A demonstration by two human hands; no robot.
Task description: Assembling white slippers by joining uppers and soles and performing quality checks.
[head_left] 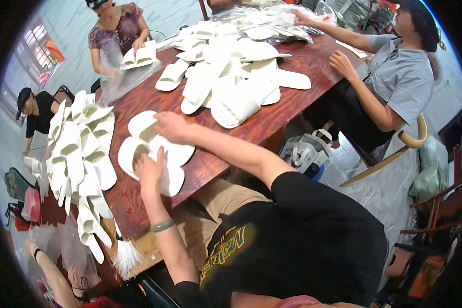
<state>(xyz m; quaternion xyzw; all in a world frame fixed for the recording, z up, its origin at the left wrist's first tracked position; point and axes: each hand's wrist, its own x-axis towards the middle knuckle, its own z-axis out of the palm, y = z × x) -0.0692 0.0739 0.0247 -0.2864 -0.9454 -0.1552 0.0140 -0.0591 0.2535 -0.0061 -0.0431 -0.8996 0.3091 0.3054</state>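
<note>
A pair of white slide slippers lies side by side near the front edge of the dark red wooden table. My left hand (150, 172) is on the nearer slipper (173, 180), its fingers bent into the opening under the strap. On the farther slipper (181, 153), my right hand (172, 127) has its fingers curled at the strap. Both hands partly cover the straps. Beyond my right hand is a large heap of white slippers (220, 77), stacked at many angles. To the left of the pair, another pile of slippers (79, 159) overhangs the table's left side.
Bare tabletop (210, 165) shows between the pair and the heap. White bristles (128, 257) hang at the near left corner. A person across handles slippers (139, 55) and clear plastic; others work at right and left. A bag-lined bin (305, 153) stands right, beside a wooden chair (385, 156).
</note>
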